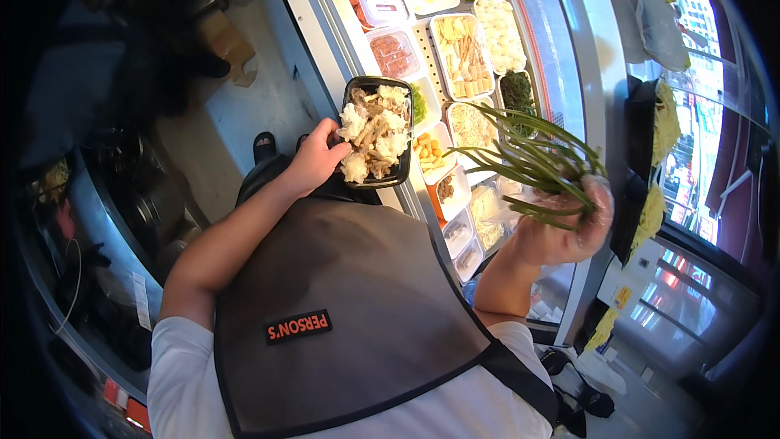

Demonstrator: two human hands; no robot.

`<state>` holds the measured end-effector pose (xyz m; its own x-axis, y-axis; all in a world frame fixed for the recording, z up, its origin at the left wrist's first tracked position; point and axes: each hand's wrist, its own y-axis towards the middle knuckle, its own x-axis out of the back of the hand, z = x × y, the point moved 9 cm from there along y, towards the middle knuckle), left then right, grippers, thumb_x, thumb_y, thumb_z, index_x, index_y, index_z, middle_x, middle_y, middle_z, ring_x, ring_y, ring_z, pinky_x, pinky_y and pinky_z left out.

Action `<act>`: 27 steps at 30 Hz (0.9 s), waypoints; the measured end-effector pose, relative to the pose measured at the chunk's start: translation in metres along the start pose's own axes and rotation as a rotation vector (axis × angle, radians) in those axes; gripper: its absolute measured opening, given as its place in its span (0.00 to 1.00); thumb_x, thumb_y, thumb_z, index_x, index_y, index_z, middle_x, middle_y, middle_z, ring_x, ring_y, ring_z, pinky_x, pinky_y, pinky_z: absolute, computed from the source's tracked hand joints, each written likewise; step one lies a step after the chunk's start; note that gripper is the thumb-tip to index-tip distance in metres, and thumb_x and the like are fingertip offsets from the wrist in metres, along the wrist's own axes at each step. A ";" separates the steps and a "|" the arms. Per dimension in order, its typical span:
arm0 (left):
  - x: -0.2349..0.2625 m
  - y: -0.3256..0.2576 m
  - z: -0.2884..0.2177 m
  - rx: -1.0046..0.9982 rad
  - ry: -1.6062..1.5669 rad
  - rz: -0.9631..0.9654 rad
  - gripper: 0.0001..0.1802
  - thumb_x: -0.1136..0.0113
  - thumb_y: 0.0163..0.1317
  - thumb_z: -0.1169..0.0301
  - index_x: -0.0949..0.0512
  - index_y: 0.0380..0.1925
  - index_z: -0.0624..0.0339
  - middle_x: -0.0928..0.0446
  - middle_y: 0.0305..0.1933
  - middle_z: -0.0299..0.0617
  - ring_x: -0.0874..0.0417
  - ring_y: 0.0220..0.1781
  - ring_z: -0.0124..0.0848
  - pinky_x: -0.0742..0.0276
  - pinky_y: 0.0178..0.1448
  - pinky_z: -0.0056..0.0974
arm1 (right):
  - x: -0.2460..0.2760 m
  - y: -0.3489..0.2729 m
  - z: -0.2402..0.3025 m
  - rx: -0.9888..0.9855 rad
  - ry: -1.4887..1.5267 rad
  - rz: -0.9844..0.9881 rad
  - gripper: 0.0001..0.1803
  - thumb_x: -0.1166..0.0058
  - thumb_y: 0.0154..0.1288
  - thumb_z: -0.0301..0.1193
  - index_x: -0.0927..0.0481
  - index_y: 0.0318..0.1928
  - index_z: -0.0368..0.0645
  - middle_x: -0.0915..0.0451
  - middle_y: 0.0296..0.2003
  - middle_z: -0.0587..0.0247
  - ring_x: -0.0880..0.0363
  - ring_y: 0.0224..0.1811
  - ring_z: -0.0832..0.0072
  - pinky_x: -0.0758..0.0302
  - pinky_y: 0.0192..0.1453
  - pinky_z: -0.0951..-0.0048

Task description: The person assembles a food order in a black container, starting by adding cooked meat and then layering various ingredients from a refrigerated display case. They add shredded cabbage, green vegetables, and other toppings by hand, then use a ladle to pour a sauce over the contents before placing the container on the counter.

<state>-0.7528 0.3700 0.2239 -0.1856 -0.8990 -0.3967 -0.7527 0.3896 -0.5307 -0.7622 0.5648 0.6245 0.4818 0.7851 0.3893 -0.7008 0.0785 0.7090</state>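
Observation:
My left hand [315, 158] grips the near edge of a black rectangular tray [351, 97] piled with white cauliflower pieces and pale mushroom strips. It holds the tray level over the front edge of a food display counter. My right hand [569, 228], inside a clear plastic glove, is closed around a bunch of long green stalks [528, 158]. The stalks fan out to the left, above the counter's containers. A grey apron covers my chest below both arms.
The display counter [325, 24] holds several white containers of cut food: carrot pieces [431, 150], pale sticks [463, 53], red meat [392, 53], dark greens [516, 89]. A curved glass front [561, 49] borders it on the right. Cooking pots [138, 195] stand at the left. A window shows at far right.

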 end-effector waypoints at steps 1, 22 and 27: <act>0.001 0.001 -0.002 0.006 0.011 0.011 0.09 0.40 0.70 0.74 0.30 0.44 0.62 0.26 0.40 0.35 0.26 0.43 0.23 0.25 0.47 0.35 | -0.007 0.001 0.009 0.021 -0.043 0.025 0.14 0.37 0.75 0.32 0.20 0.52 0.35 0.19 0.46 0.51 0.15 0.43 0.61 0.13 0.45 0.66; 0.010 0.018 -0.024 0.033 0.048 0.316 0.18 0.48 0.71 0.80 0.35 0.58 0.57 0.20 0.54 0.41 0.22 0.46 0.24 0.24 0.43 0.32 | -0.137 -0.171 -0.129 -0.940 -0.563 1.020 0.30 0.37 0.67 0.33 0.26 0.69 0.49 0.17 0.54 0.41 0.19 0.59 0.48 0.23 0.64 0.55; 0.008 0.019 -0.016 0.075 -0.066 0.346 0.22 0.50 0.72 0.82 0.37 0.63 0.59 0.20 0.56 0.47 0.19 0.50 0.27 0.22 0.47 0.33 | -0.127 -0.173 -0.107 -0.844 -0.581 0.847 0.34 0.37 0.69 0.35 0.31 0.74 0.52 0.19 0.58 0.42 0.20 0.61 0.48 0.25 0.66 0.52</act>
<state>-0.7788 0.3670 0.2225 -0.3787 -0.6974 -0.6084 -0.6038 0.6844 -0.4087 -0.7578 0.5175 0.3894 -0.2571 0.4222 0.8693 -0.9017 0.2187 -0.3729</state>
